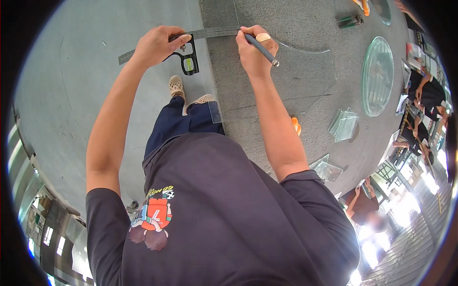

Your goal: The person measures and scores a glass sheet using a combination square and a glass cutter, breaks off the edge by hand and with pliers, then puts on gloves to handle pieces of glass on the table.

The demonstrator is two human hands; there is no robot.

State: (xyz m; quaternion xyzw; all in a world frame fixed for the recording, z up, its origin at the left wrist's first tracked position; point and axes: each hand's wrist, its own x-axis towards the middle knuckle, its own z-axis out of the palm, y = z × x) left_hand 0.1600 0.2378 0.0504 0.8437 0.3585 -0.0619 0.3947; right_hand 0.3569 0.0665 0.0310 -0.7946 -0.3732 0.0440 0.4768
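Observation:
My left hand point(160, 46) grips a combination square, its black head point(190, 59) with a green level vial held under the fingers. The square's long steel ruler point(214, 32) runs rightward over a clear glass sheet point(286, 71), which lies on the grey textured table and overhangs its left edge. Pinched in my right hand point(257, 50) is a grey pen-like glass cutter point(261, 49), its lower end at the ruler's right end and its metal cap pointing toward me. The exact tip is hidden by the fingers.
Oval glass panes point(378, 76) are stacked on the table at the right, with small square glass pieces point(343, 125) nearer me. An orange object point(296, 126) lies beside my right forearm. Several people point(424, 95) are at the far right, another person point(365, 202) lower right.

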